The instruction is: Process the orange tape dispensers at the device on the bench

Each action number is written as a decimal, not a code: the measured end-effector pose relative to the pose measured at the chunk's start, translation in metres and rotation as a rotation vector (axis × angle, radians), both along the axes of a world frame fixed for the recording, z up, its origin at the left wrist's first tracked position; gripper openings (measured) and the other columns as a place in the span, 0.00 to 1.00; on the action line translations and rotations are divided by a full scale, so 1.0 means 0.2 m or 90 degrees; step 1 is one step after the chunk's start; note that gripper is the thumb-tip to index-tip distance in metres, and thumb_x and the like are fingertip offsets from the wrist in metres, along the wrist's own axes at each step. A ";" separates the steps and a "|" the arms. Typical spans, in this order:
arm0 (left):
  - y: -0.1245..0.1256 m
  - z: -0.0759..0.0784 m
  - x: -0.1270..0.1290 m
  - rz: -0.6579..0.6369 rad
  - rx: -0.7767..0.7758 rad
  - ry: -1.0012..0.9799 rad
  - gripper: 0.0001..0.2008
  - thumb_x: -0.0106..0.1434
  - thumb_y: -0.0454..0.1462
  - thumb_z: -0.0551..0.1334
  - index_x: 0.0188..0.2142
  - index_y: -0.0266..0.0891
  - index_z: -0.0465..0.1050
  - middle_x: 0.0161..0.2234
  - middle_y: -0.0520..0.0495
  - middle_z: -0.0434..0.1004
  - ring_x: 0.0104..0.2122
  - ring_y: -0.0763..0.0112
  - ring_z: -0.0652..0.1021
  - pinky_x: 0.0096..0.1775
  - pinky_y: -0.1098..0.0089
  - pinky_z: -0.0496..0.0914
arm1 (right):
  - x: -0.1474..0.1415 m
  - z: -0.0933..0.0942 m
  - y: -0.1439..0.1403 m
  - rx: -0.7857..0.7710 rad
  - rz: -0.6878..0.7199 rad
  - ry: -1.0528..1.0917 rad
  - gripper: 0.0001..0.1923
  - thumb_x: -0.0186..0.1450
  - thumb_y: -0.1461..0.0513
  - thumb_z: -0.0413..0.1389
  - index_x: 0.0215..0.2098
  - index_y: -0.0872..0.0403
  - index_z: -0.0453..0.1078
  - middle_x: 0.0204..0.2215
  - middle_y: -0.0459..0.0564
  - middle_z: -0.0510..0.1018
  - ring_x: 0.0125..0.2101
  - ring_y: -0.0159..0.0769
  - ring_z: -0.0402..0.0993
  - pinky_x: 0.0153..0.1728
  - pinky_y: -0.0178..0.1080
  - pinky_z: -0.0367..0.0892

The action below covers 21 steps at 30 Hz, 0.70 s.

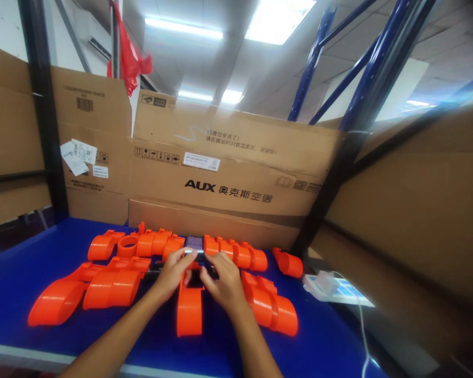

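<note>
A small square screen device, like a watch head with a silvery edge, is held up above the blue table. My left hand is closed on its left side, with the thumb on the lower edge. At its lower right corner are the curled fingers of my right hand; what lies between them is partly hidden. Something dark shows between the two hands. Just below, an orange plastic ring piece stands on the table, its upper end partly behind my fingers.
More orange ring pieces stand in rows on the blue table, left, behind and right. Cardboard panels wall the back and sides. Dark rack posts rise at both sides. A power strip with a white cable lies right.
</note>
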<state>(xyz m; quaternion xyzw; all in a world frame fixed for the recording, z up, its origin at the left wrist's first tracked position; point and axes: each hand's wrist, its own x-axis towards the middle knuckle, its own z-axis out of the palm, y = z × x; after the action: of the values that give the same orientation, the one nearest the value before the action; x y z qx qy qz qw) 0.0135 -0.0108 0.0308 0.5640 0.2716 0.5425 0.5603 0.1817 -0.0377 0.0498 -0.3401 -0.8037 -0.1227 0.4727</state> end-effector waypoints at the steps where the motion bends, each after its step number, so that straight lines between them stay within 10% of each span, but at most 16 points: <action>1: 0.00 0.00 0.00 -0.005 0.001 0.003 0.18 0.62 0.51 0.61 0.33 0.37 0.71 0.15 0.57 0.65 0.10 0.80 0.63 0.14 0.77 0.54 | -0.01 0.00 0.00 0.002 -0.003 0.003 0.11 0.64 0.64 0.55 0.45 0.53 0.73 0.31 0.51 0.77 0.31 0.38 0.72 0.33 0.41 0.71; 11: 0.01 0.03 -0.03 -0.074 -0.057 -0.063 0.20 0.59 0.52 0.63 0.34 0.36 0.70 0.23 0.46 0.78 0.10 0.81 0.62 0.13 0.76 0.52 | 0.04 0.03 -0.01 -0.054 -0.069 0.170 0.09 0.67 0.63 0.51 0.39 0.54 0.73 0.28 0.49 0.76 0.27 0.35 0.72 0.30 0.36 0.68; 21: 0.02 0.01 -0.01 0.014 -0.075 -0.053 0.19 0.56 0.51 0.65 0.32 0.37 0.70 0.26 0.43 0.81 0.10 0.80 0.64 0.14 0.75 0.52 | 0.09 0.00 0.02 -0.127 -0.379 0.012 0.08 0.62 0.64 0.54 0.39 0.51 0.73 0.30 0.53 0.77 0.36 0.45 0.73 0.30 0.40 0.63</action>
<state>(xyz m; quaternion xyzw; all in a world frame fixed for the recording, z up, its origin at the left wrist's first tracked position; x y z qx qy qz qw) 0.0119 -0.0065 0.0329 0.5037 0.2856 0.5544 0.5978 0.2000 -0.0344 0.0495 -0.6060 -0.6726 -0.1730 0.3879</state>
